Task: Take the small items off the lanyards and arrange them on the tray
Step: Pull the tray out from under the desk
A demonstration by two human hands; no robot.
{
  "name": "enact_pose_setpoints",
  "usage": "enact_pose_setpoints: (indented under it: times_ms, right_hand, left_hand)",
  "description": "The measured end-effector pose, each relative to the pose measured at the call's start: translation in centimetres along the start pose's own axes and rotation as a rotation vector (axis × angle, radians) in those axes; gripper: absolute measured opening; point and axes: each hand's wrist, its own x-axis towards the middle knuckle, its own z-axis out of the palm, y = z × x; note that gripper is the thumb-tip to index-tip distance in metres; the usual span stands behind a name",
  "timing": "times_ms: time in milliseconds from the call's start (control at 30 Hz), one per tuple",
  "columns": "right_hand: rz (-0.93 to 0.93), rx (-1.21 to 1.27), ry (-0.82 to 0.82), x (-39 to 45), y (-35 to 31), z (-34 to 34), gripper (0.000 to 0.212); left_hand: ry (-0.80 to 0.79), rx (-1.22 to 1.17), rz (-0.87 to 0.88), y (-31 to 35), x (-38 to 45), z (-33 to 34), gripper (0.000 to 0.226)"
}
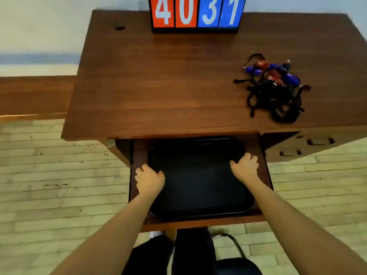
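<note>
Head view, looking down at a brown wooden desk (178,80). Centre drawer (198,222) is pulled out, black tray (198,181) lying flat inside it. Left hand (149,178) grips the tray's left rim, fingers curled over the edge; right hand (244,166) grips the right rim the same way. Both forearms bare.

On the desktop, right side: tangled pile of black lanyards (276,102) with small blue and red items (273,71) attached, well apart from the tray.

Back edge of the desk: scoreboard (195,13) reading 40 on red, 31 on blue.

Two smaller drawers with handles at right, chair (236,263) below, pale plank floor (59,175).
</note>
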Motion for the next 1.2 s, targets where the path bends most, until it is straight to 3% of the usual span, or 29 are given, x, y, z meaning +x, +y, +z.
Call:
enact_pose_setpoints:
  times_ms: [100,267,500,833,1200]
  right_hand:
    - [0.074,-0.026,-0.012,0.8,0.2,0.8,0.066]
    - [0.04,-0.027,-0.031,1.6,0.7,1.6,0.071]
    - [0.008,-0.028,-0.022,1.5,1.4,0.9,0.062]
    - [0.032,0.016,0.168,-2.9,1.1,-0.4,0.052]
    - [-0.102,0.107,0.303,-5.0,-3.2,-3.6,0.057]
  left_hand:
    - [0.022,0.067,-0.044,-0.3,0.7,0.8,0.055]
    - [-0.002,0.055,-0.01,-0.6,1.5,1.6,0.059]
    - [0.018,0.109,0.033,-0.6,1.2,0.8,0.063]
    - [0.104,0.073,0.081,-0.8,-2.1,-1.8,0.053]
    - [0.206,0.011,0.203,0.3,-2.0,-6.1,0.066]
